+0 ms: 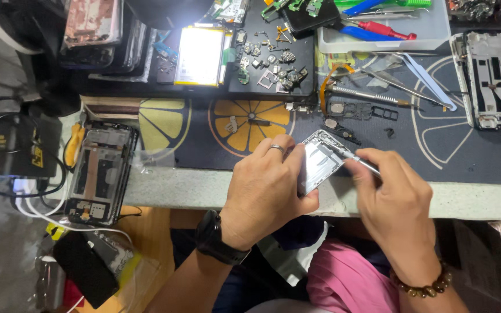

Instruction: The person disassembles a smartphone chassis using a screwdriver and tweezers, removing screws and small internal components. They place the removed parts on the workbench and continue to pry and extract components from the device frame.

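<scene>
Gripping a silver phone frame at the near edge of a workbench, the left hand (a ring on one finger, a black watch on the wrist) tilts it above a mat printed with citrus slices. The right hand pinches a thin metal tool, its tip touching the frame. An opened phone lies to the left, another frame at far right, and small parts sit on a dark tray behind.
</scene>
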